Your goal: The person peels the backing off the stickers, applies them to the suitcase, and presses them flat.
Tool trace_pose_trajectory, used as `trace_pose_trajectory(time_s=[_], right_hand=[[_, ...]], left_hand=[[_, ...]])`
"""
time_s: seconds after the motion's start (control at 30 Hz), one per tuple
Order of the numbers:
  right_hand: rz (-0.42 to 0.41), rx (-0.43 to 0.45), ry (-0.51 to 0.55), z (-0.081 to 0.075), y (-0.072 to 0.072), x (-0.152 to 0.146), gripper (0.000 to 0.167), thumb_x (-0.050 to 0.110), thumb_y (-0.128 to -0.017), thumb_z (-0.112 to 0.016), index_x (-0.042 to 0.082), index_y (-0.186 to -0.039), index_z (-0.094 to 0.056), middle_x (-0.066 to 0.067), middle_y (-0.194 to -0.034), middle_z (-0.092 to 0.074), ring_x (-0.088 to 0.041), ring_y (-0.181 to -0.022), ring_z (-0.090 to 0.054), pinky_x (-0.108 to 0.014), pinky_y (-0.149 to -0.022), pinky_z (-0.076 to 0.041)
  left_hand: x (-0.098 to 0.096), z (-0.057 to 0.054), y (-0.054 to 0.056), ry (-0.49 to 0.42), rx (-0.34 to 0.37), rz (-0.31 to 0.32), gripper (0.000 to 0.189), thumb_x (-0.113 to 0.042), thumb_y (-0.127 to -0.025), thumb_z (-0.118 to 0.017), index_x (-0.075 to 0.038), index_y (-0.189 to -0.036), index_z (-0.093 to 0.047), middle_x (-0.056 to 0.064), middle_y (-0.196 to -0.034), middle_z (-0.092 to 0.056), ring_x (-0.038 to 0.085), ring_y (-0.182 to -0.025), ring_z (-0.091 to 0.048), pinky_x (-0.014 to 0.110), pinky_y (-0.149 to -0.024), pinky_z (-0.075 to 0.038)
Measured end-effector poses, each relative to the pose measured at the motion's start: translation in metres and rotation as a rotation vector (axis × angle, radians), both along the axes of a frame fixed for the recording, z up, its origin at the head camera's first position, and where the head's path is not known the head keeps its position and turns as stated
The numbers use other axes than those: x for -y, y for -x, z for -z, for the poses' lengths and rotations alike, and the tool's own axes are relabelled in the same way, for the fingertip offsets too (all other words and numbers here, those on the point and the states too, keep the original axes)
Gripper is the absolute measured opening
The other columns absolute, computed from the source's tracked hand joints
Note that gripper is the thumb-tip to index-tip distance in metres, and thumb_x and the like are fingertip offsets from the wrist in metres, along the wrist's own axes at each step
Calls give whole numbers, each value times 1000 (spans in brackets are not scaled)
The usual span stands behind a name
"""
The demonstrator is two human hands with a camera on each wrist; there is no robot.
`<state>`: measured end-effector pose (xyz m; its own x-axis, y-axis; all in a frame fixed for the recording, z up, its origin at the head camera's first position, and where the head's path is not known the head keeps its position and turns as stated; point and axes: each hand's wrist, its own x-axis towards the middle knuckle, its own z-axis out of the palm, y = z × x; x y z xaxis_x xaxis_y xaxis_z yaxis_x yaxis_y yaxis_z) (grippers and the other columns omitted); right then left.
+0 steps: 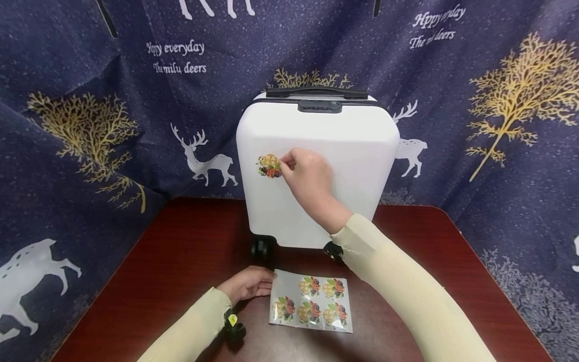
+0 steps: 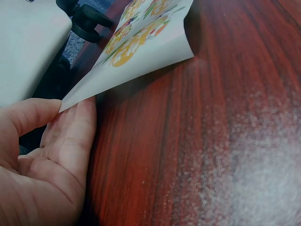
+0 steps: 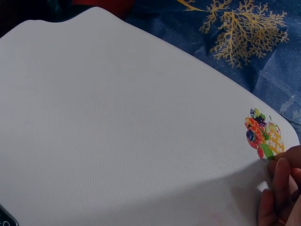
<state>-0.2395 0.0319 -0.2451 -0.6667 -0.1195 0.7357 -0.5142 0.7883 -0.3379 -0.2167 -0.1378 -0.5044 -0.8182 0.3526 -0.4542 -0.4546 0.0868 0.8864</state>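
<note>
A white suitcase (image 1: pixel 316 191) stands upright on the table. On the upper left of its front lies a fruit sticker (image 1: pixel 269 167), with berries, leaves and yellow lettering. My right hand (image 1: pixel 309 176) pinches that sticker's right edge against the case; in the right wrist view its fingers (image 3: pixel 281 181) partly cover the edge. Below, my left hand (image 1: pixel 250 284) holds the upper left corner of a sticker sheet (image 1: pixel 286 279) between thumb and fingers. The left wrist view shows this corner raised off the table. Several similar stickers remain on the sheet, and its upper left spot is blank.
The suitcase has a black handle (image 1: pixel 316 93), a combination lock (image 1: pixel 319 106) and black wheels (image 1: pixel 261 248). Under everything is a dark red wooden table (image 1: pixel 190 251). Behind hangs a blue cloth (image 1: pixel 217 95) printed with deer and golden trees.
</note>
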Motion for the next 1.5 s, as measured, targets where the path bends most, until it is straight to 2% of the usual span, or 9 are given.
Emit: trace_pose_trajectory(time_s=[0.33,0.77,0.93,1.3,1.5], right_hand=[[-46,-31,48,4,-3,-2,9,9,-93,-66,8,-90,-75,-7,-87,-78,-22,-76,-72,-35,-63,-56],[-97,-43,8,8,-15,-7,9,17,-92,-73,8,-96,-74,-7,-86,-75,-22,-75,-67,-36,-63,-54],[-133,-54,16,11,-19,-11,9,14,-91,-71,7,-97,-74,-9,-91,-76,-24,-81,-69,-38,-69,-57],[-219,17,-39,26,-35,-19,13,16,-91,-74,5,-98,-74,-9,-95,-76,-25,-89,-68,-41,-77,-57],[-262,94,-57,36,-43,-23,10,16,-92,-73,6,-96,-74,-8,-96,-76,-25,-90,-68,-41,-80,-58]], left_hand=[[0,-1,-1,-5,-14,7,13,-5,-98,-57,2,-107,-63,3,-92,-74,13,-90,-71,34,-92,-63],[0,-1,-1,-8,-10,-6,9,-7,-98,-57,-3,-100,-65,2,-89,-74,11,-86,-71,32,-89,-63],[1,-1,-2,-10,-10,-6,10,-7,-98,-57,-2,-99,-66,1,-88,-74,10,-85,-71,30,-88,-63],[0,0,-2,-13,-7,-31,10,-6,-97,-57,-3,-96,-67,0,-87,-75,11,-83,-71,30,-84,-63],[0,1,-2,-12,-3,-45,9,-6,-96,-58,-3,-95,-67,1,-88,-76,12,-84,-71,32,-86,-64]])
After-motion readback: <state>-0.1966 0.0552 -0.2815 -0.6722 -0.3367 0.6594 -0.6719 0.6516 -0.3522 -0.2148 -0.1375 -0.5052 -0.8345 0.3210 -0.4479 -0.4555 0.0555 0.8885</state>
